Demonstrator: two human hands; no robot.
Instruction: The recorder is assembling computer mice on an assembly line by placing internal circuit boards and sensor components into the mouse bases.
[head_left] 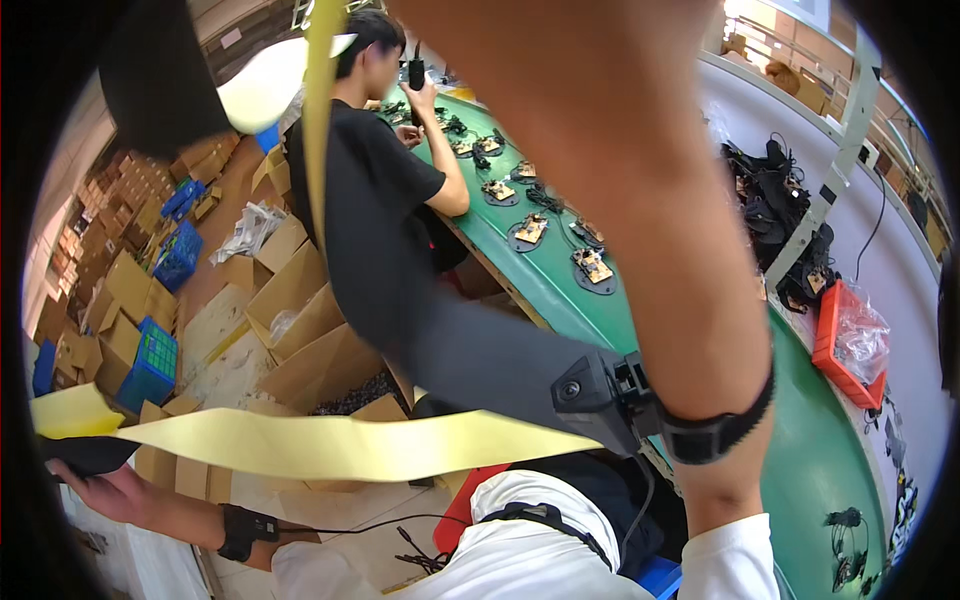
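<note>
At the far lower left my left hand [105, 492] is closed on the end of a long, limp strip, black on one face and pale yellow on the other. Its yellow face [360, 446] runs across in front of my body, and a blurred dark stretch [390, 270] loops up toward the top of the view. Another black piece [160, 75] hangs at the upper left. My right forearm [690, 270] rises steeply through the view, and the right hand lies beyond the top edge. A strap with a small black camera [590, 395] is around that arm.
A co-worker in a black shirt [370, 160] sits at the green bench [620, 310], where several small circuit boards on black discs [593, 268] lie. A red bin [845, 345] with clear plastic and black cables [770, 190] are at right. Cardboard boxes [300, 300] crowd the left floor.
</note>
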